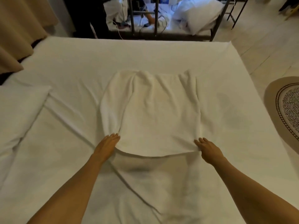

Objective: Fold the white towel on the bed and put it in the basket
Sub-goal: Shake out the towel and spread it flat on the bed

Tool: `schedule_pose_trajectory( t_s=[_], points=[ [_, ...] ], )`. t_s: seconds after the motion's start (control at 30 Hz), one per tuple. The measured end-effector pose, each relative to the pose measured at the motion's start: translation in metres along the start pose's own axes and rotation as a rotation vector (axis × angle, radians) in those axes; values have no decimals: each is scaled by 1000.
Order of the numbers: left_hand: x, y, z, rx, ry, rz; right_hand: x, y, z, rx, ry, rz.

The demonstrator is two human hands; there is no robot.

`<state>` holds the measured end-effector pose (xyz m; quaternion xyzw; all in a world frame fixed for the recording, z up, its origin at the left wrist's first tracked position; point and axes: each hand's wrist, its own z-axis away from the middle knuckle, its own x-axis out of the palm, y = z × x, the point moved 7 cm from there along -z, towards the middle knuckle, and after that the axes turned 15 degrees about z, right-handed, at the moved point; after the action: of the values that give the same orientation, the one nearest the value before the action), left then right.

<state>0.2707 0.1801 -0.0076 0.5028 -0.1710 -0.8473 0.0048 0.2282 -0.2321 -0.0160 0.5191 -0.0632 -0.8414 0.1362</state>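
Presently, reading your view from left to right:

Curtain (17,29): beige, hanging at the far left edge beside the bed.

Pillow (19,110): white, lying on the left side of the bed, partly cut off by the frame.

Bed (64,159): white sheet, creased, with long wrinkles running diagonally toward you.

Left hand (107,145): yours, palm down with fingers together and extended, gripping the near left corner of the towel; how the thumb sits under the cloth cannot be told.

White towel (153,110): spread lengthwise away from you at the middle of the bed, rumpled along its left side and bunched at the far edge. Its near edge is lifted slightly off the sheet between your two hands and sags in a curve, casting a shadow on the sheet below.

Right hand (207,149): yours, fingers extended and close together, holding the near right corner of the towel.

Metal frame (155,16): dark bars beyond the far end of the bed, with white bedding behind.

Rug (284,110): oval, tan border and patterned centre, on the pale floor to the right of the bed.
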Motion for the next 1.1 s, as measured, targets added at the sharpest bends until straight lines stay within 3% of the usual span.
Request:
schedule_pose_trajectory(
  t_s=[0.5, 0.8, 1.1],
  points=[
    [29, -5, 71, -60, 19, 14, 49, -4, 71, 76, -84, 60],
    [114, -11, 138, -144, -110, 33, 117, -38, 148, 91, -149, 2],
    [147, -26, 152, -219, -179, 48, 149, -54, 160, 76, -230, 11]
  ],
)
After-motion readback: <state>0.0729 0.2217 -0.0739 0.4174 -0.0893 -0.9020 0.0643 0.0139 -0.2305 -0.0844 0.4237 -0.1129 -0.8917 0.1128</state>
